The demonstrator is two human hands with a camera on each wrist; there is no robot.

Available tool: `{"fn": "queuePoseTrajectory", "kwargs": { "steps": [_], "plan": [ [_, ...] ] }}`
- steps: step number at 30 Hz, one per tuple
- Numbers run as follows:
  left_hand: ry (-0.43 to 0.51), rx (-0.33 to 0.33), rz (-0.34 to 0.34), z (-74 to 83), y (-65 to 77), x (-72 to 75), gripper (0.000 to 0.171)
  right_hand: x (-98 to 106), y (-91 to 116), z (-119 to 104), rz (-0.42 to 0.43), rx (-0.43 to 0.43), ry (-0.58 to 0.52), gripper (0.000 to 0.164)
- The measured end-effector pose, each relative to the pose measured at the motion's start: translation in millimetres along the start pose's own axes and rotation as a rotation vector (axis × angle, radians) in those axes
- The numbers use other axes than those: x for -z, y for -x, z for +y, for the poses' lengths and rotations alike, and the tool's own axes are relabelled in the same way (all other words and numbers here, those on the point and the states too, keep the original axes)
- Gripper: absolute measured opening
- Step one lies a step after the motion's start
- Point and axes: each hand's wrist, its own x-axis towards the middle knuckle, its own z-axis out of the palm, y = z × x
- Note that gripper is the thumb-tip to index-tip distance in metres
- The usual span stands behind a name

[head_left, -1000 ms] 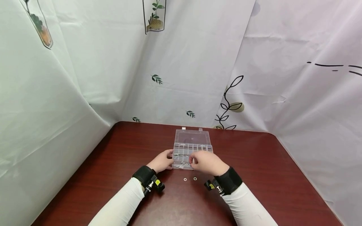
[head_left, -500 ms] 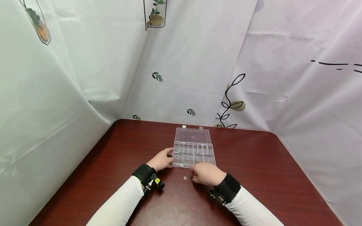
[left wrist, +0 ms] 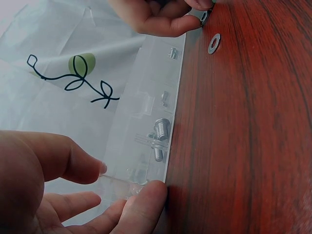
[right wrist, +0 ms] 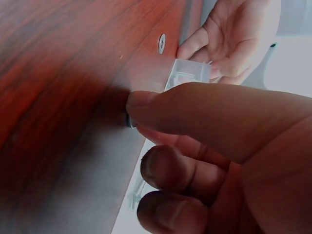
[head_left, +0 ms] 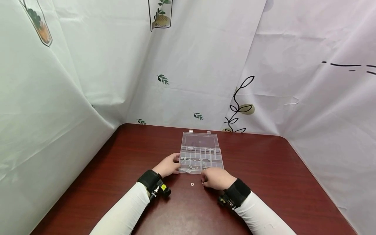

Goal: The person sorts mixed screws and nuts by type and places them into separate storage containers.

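Observation:
My left hand (head_left: 167, 166) grips the left end of a clear plastic compartment box (head_left: 217, 157), thumb and fingers on its side wall. Between thumb and finger, right at the tabletop, my right hand (head_left: 218, 178) pinches a metal washer (right wrist: 131, 121) just in front of the box; the thumb covers most of it. A second flat washer (head_left: 192, 184) lies on the table between the hands. Through the box wall, the left wrist view shows a bolt (left wrist: 161, 128) and other small metal hardware. The lid (head_left: 200, 141) is folded back behind the box.
The dark red wooden table (head_left: 141, 143) runs up to a white printed curtain (head_left: 182, 81) at the back and sides. Both wrists wear black straps (head_left: 150, 181) with small cameras.
The right hand has come back from over the compartments to the table in front of the box and taken hold of the right-hand washer. The left hand has stayed on the box.

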Motion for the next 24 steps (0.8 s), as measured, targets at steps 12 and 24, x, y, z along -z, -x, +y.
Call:
{"fn": "queuePoseTrajectory", "kwargs": {
  "steps": [12,24],
  "plan": [
    [-0.003,0.009,0.005,-1.0,-0.2,-0.7,0.06,0.7,0.3,5.5,-0.03,-0.015,-0.056,0.02],
    [-0.009,0.015,0.009,-0.2,-0.7,-0.2,0.06,-3.0,-3.3,10.5,-0.026,0.004,-0.074,0.018]
  ]
}}
